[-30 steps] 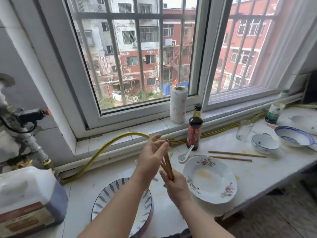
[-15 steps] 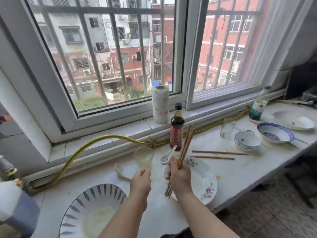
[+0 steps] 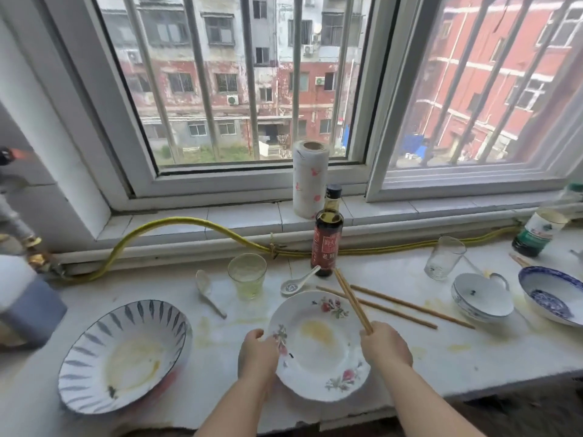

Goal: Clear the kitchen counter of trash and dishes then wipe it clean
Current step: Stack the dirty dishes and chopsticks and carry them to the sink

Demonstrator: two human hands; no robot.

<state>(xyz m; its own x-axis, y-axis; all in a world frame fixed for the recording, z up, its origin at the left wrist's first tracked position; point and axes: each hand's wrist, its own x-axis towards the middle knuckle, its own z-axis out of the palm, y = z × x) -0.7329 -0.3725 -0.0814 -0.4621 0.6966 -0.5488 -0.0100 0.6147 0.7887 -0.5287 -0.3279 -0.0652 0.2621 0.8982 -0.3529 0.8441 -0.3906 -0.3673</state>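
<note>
Collecting dishes: the left hand [image 3: 258,354] grips the flowered plate [image 3: 315,376] by its rim at nine o'clock, while the right hand [image 3: 386,348] clenches chopsticks [image 3: 351,298]. Next, probably, the plate must lift level.

Left hand [image 3: 258,351] on rim of floral plate [image 3: 318,367], chopsticks [image 3: 352,300] in right hand [image 3: 386,345].

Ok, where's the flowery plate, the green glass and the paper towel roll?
flowery plate [image 3: 325,370], head view, on its bare white middle.
green glass [image 3: 247,277], head view, on its side wall.
paper towel roll [image 3: 310,187], head view, on its printed side.
</note>
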